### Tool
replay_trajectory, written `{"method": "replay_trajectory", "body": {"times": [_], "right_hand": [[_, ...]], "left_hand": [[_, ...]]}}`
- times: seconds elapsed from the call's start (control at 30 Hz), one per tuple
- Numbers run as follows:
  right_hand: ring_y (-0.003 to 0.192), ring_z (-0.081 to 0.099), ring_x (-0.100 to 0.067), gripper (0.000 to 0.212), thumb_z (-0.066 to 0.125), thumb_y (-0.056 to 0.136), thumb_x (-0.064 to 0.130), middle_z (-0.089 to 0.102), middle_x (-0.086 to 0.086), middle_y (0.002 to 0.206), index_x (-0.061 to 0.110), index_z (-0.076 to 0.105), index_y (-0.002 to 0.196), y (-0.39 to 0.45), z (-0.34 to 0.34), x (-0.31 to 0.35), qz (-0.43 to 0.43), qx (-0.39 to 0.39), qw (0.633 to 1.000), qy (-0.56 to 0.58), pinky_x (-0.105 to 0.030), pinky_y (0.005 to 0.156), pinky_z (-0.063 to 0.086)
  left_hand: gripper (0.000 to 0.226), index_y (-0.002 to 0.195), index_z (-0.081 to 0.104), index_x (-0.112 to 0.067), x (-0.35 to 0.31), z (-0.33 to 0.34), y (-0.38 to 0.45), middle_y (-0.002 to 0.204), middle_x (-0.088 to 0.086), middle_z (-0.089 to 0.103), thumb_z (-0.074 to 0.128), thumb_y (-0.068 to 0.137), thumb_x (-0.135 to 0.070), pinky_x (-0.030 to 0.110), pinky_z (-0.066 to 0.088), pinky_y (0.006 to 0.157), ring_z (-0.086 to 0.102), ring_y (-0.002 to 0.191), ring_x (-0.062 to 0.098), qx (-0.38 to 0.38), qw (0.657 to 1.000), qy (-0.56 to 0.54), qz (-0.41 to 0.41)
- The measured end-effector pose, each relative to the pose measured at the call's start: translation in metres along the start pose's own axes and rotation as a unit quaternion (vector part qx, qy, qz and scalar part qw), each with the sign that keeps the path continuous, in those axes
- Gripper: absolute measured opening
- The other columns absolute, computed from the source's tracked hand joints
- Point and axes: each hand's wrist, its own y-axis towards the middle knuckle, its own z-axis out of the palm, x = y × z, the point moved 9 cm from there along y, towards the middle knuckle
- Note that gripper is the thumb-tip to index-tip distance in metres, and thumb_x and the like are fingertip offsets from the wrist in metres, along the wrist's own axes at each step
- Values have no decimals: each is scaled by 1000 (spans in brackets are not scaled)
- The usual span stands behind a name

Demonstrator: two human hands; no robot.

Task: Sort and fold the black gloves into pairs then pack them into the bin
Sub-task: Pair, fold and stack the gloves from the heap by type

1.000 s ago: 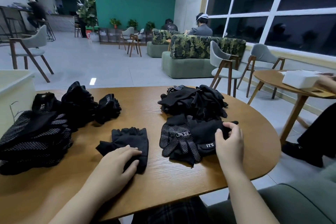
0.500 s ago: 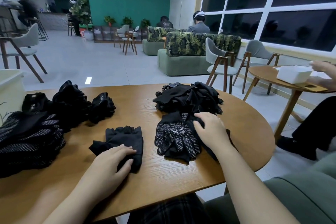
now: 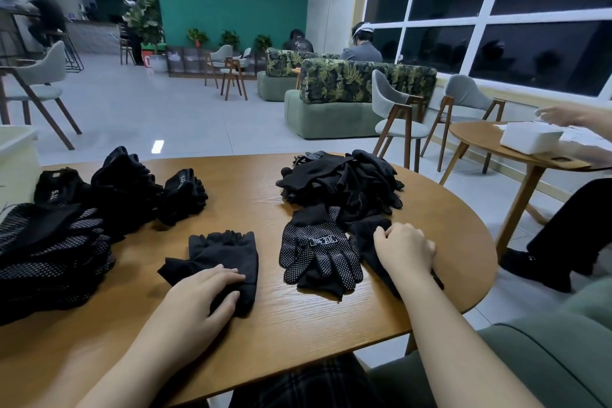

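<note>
Hands both down on the round wooden table [image 3: 265, 334]; left hand [image 3: 198, 301] lies flat, fingers straight and relaxed, pressing the near corner of a plain black fingerless fleece glove [image 3: 218, 258]; forearm comes in from the lower left; right hand [image 3: 405, 250] sits knuckles up with fingers curled, gripping the edge of a plain black glove [image 3: 371, 235] that lies partly under it; right forearm runs in from the lower right corner, crossing the table edge; just left of the right hand, touching that glove, a black glove with white grip dots and a printed logo [image 3: 318, 255] lies fingers toward the person; behind it a loose heap of unsorted black gloves [image 3: 341, 179] reaches near the far rim; far left, a stack of dotted black gloves [image 3: 49, 255] overhangs the frame edge, with folded black glove bundles marked 5.11 [image 3: 132, 189] behind it; pale cream bin [image 3: 16, 159] stands at the left edge, beside the table; bare wood between the two hands, down the table's middle, and along the near rim; second wooden side table [image 3: 480, 139] well apart on the right.
</note>
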Motion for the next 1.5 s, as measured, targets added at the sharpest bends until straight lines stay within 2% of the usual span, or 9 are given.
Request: {"method": "replay_trajectory", "body": {"times": [0.17, 0.4, 0.53, 0.73, 0.87, 1.0, 1.07, 1.13, 1.5], "right_hand": [[108, 49, -23, 45, 35, 96, 50, 61, -2, 107, 19, 67, 102, 7, -3, -3, 26, -5, 1000, -11, -42, 98, 28], [137, 29, -24, 45, 40, 99, 37, 34, -3, 149, 23, 40, 141, 50, -11, 37, -70, 14, 987, 142, -44, 109, 28], [143, 15, -24, 48, 29, 101, 41, 17, 1, 158, 28, 31, 148, 92, 0, 40, -28, 60, 980, 186, -48, 112, 22], [147, 4, -24, 49, 18, 103, 41, 7, 1, 160, 29, 28, 149, 121, 18, 41, -9, 134, 976, 172, -47, 118, 10], [140, 23, -30, 41, 24, 103, 23, 29, -15, 151, 9, 45, 135, 123, 22, 49, -14, 134, 974, 184, -43, 114, 22], [127, 36, -32, 13, 23, 101, 7, 46, -21, 134, 10, 36, 101, 136, 32, 47, -3, 119, 967, 224, -40, 99, 33], [135, 31, -30, 34, 24, 103, 18, 36, -17, 146, 0, 44, 122, 131, 29, 48, -7, 108, 966, 236, -40, 106, 29], [144, 18, -23, 51, 22, 104, 29, 17, -6, 158, 4, 27, 148, 126, 22, 49, -24, 77, 968, 237, -38, 114, 20], [144, 9, -8, 53, 35, 103, 14, 6, 1, 160, 7, 16, 151, 63, -53, 90, -215, -132, 919, 304, -9, 110, 8]], "left_hand": [[50, 122, 56, -39, 0, 0, 0, 123, -32, 43, 34, 81, -56, 11, 22, 102, 28, 127, -12, 5, 1000, 7, 0], [33, 125, 55, -40, 0, 0, 0, 126, -31, 42, 46, 93, -44, 10, 19, 103, 29, 131, -9, 8, 1000, 8, -7], [46, 122, 45, -55, 2, 6, 0, 132, -30, 41, 24, 82, -63, 16, 14, 110, 26, 135, -6, 38, 999, 7, -1], [70, 119, 22, -70, 4, 15, 1, 139, -40, 12, -19, 63, -85, 14, -9, 111, -3, 138, -14, 79, 995, 59, 8], [74, 118, 19, -72, 4, 19, 0, 140, -42, 5, -24, 59, -84, 16, -11, 112, -12, 135, -17, 101, 992, 70, 2], [75, 118, 21, -72, 4, 20, 0, 141, -42, 8, -23, 59, -85, 15, -10, 112, -10, 135, -18, 107, 992, 61, -2], [74, 118, 23, -72, 4, 20, 0, 142, -41, 11, -21, 61, -86, 14, -10, 112, -8, 135, -17, 107, 993, 53, -3], [74, 118, 23, -72, 4, 20, 0, 142, -41, 11, -22, 61, -85, 15, -8, 113, -7, 136, -17, 107, 993, 54, -2], [74, 112, 22, -78, 9, 23, 0, 135, -48, 8, -25, 56, -86, 9, -13, 108, -18, 128, -25, 110, 992, 65, -16]]}}
